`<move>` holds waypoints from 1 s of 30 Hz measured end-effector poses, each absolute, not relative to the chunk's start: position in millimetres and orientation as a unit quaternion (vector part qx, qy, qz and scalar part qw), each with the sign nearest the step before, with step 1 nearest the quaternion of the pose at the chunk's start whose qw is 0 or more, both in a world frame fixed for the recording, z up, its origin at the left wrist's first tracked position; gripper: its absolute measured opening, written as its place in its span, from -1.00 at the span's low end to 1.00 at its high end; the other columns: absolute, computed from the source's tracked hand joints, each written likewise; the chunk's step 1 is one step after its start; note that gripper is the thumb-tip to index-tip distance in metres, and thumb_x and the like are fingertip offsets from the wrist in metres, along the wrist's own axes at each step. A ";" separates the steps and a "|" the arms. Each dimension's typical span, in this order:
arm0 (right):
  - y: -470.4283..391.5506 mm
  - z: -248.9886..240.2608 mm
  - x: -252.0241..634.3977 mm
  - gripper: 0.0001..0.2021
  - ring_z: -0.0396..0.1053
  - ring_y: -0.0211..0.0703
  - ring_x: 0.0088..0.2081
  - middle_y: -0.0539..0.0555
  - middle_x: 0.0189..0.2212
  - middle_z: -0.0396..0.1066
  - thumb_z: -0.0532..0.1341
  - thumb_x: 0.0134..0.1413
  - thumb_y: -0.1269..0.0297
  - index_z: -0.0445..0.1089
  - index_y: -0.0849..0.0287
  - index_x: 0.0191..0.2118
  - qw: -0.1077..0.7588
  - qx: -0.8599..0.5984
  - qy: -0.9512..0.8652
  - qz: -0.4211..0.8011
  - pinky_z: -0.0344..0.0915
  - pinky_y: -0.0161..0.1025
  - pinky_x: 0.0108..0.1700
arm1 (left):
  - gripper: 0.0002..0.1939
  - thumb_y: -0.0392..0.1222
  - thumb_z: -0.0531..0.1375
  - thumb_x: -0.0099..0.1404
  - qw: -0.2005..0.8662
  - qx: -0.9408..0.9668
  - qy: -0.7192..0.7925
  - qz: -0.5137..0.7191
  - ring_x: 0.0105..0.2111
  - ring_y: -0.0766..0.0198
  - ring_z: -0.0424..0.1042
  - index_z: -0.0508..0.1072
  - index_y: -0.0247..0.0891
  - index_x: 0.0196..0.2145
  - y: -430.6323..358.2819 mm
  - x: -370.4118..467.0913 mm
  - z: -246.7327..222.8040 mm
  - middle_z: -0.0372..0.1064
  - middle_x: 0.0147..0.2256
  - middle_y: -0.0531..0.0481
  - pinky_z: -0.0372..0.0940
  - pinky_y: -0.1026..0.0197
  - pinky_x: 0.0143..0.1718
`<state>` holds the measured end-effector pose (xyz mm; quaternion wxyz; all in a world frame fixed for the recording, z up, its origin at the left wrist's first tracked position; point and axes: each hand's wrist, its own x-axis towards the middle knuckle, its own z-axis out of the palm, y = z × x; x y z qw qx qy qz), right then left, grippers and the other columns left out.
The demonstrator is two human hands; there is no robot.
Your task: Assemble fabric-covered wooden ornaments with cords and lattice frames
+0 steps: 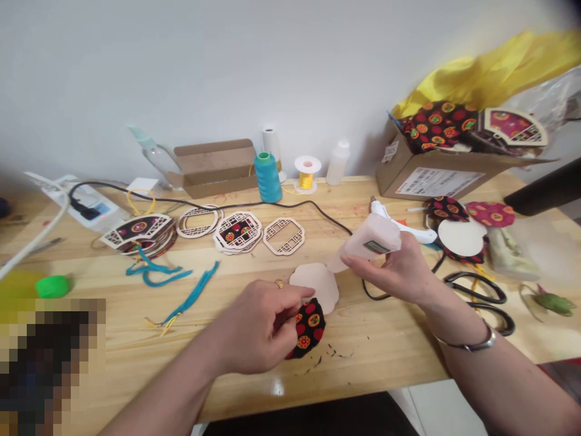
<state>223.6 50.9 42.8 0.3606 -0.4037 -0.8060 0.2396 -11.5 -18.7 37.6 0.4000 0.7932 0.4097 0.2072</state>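
Observation:
My right hand [403, 269] is wrapped round a whitish squeeze bottle [372, 239], tilted so its nozzle points down and left. The nozzle is over the right edge of a pale scalloped disc [318, 280] on the table. My left hand [261, 327] has its index fingertip on the disc's lower left part. Its curled thumb and fingers grip a piece of black floral fabric [311, 330], whose left side they hide. The fabric overlaps the disc's lower edge. Dark scraps [333, 352] are scattered just to the right.
Fretwork frames [284, 236] lie behind the hands, left of a white glue gun [399, 227]. Black-handled scissors [476, 287] lie at the right. A teal thread cone [267, 178] stands at the back, near a cardboard box [426, 175]. A black cord [218, 210] crosses the table.

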 end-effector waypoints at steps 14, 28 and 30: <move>52.2 45.3 226.5 -0.89 0.31 -0.29 -0.52 -0.02 -0.55 0.40 0.24 0.00 0.30 0.38 0.19 -0.48 0.308 -0.369 -0.834 0.269 0.24 -0.35 -0.47 | -0.88 -0.41 0.03 0.03 0.376 0.817 0.409 0.151 -0.66 0.43 0.05 0.29 -0.24 -0.52 -19.5 -12.0 41.3 0.13 -0.69 0.18 0.21 0.33 -0.47; 51.8 50.9 237.2 -0.89 0.30 -0.33 -0.54 -0.06 -0.58 0.37 0.30 -0.05 0.32 0.36 0.19 -0.46 0.286 -0.323 -0.819 0.378 0.24 -0.38 -0.50 | -0.87 -0.41 0.04 0.03 0.374 0.823 0.396 0.161 -0.67 0.43 0.07 0.31 -0.23 -0.53 -20.8 -12.5 42.1 0.12 -0.70 0.19 0.21 0.32 -0.46; 51.4 51.0 237.4 -0.88 0.30 -0.33 -0.54 -0.06 -0.59 0.37 0.30 -0.05 0.32 0.35 0.20 -0.47 0.274 -0.313 -0.820 0.394 0.25 -0.38 -0.50 | -0.86 -0.41 0.04 0.03 0.371 0.830 0.381 0.168 -0.68 0.43 0.09 0.34 -0.24 -0.50 -21.2 -12.2 42.3 0.12 -0.70 0.19 0.19 0.33 -0.49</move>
